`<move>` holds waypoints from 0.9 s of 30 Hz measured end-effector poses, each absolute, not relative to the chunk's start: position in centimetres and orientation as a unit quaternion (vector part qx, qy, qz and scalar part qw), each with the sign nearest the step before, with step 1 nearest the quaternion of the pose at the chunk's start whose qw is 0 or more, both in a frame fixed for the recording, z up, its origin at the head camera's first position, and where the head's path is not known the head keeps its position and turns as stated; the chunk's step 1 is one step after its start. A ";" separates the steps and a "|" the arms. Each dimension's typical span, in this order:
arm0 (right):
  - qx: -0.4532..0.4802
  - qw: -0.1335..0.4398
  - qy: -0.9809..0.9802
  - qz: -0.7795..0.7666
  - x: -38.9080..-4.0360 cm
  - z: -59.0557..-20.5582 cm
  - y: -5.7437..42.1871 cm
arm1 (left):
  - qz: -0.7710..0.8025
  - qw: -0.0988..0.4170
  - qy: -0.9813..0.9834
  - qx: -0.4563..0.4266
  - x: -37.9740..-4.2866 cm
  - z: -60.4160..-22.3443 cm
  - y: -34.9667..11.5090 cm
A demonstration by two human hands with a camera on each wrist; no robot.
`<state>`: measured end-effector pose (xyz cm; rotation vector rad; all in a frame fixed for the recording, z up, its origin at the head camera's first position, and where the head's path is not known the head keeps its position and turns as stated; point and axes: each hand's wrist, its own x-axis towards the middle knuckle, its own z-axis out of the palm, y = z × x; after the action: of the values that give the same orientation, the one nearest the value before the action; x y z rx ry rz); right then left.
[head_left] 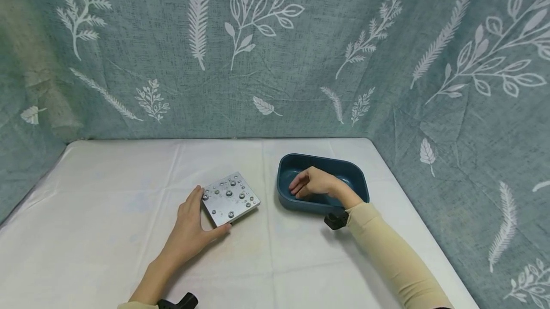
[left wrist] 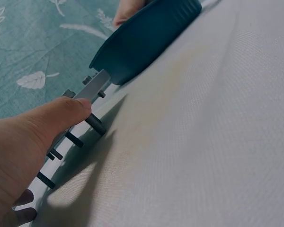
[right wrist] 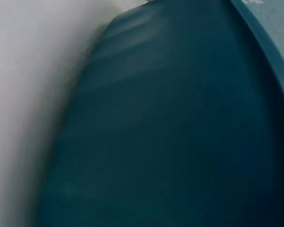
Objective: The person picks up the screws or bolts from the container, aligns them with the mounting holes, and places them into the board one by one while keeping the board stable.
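My left hand [head_left: 191, 232] holds a silver metal plate [head_left: 221, 208] at its near left side, thumb on the near edge and fingers on the left edge. Several bolts [head_left: 229, 193] sit in holes across the plate's top. Their threaded shanks [left wrist: 95, 124] stick out below the plate in the left wrist view. My right hand [head_left: 315, 182] reaches down into a dark blue bin [head_left: 285, 201], its fingers bent toward the bin's left side. I cannot tell whether anything is between those fingertips. In the right wrist view the bin's outer wall [right wrist: 165, 118] fills most of the picture and hides the hand.
A white cloth [head_left: 107, 213] covers the table, with the bin to the right of the plate. Behind and on the right hangs a grey-green curtain [head_left: 180, 94] with white leaf patterns. Each wrist carries a black camera mount [head_left: 336, 220].
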<state>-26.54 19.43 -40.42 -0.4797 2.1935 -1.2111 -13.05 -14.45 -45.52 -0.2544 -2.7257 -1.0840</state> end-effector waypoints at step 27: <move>-0.312 0.256 0.827 -0.392 -25.8 -41.6 21.6 | -0.370 0.093 -0.920 -0.086 -13.1 -45.7 -14.6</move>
<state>-25.81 21.59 -41.57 -0.8458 2.2459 -1.0630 -13.08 -14.56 -45.66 -0.2547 -2.7322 -1.0986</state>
